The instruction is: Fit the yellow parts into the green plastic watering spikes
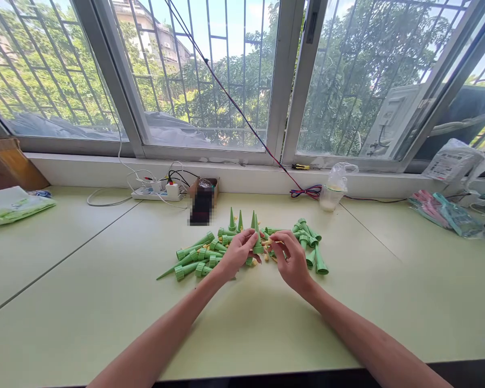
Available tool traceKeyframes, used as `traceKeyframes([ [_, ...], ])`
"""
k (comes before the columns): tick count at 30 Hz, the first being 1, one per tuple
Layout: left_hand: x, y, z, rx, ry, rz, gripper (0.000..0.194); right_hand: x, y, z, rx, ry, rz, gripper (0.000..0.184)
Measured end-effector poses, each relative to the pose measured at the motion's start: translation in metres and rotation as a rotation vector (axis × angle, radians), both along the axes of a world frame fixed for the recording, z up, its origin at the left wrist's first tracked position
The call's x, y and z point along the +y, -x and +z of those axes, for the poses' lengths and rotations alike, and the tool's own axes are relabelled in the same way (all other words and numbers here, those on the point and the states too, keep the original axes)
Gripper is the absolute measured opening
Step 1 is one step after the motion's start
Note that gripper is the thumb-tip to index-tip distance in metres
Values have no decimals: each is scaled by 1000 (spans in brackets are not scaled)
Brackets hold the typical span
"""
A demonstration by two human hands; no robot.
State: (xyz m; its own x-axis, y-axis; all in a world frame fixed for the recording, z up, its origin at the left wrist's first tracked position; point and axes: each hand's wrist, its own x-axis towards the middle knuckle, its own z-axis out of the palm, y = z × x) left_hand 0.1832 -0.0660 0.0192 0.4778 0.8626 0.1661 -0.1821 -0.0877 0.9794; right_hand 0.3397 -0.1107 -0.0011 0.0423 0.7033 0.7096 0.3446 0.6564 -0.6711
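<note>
My left hand [237, 253] is closed round a green plastic spike [257, 243], its pointed end up and its wide collar low. Beside it my right hand [293, 261] pinches a small yellow piece [267, 242] at the spike's side; whether the piece touches the spike I cannot tell. To the left lies a heap of green spikes with ribbed collars [198, 256]. A few others, such as one spike [231, 221], stand upright behind my left hand. More green cone parts [317, 261] are piled on the right. Small yellow pieces [265, 257] lie scattered between, partly hidden by my hands.
On the pale green table [105, 302], a power strip [156, 192] with cables and a small box [210, 188] stand at the back. A bagged cup [332, 195] is farther right, near coiled wire [307, 191]. Plastic packets [448, 213] lie far right; a white-green packet [16, 205] far left.
</note>
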Motion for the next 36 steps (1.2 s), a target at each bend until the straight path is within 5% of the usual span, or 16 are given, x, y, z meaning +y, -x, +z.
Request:
traceKeyframes([
  [36,2,-1,-7,38,-78,79,35,5,-3,-5,12,72,-30,9],
])
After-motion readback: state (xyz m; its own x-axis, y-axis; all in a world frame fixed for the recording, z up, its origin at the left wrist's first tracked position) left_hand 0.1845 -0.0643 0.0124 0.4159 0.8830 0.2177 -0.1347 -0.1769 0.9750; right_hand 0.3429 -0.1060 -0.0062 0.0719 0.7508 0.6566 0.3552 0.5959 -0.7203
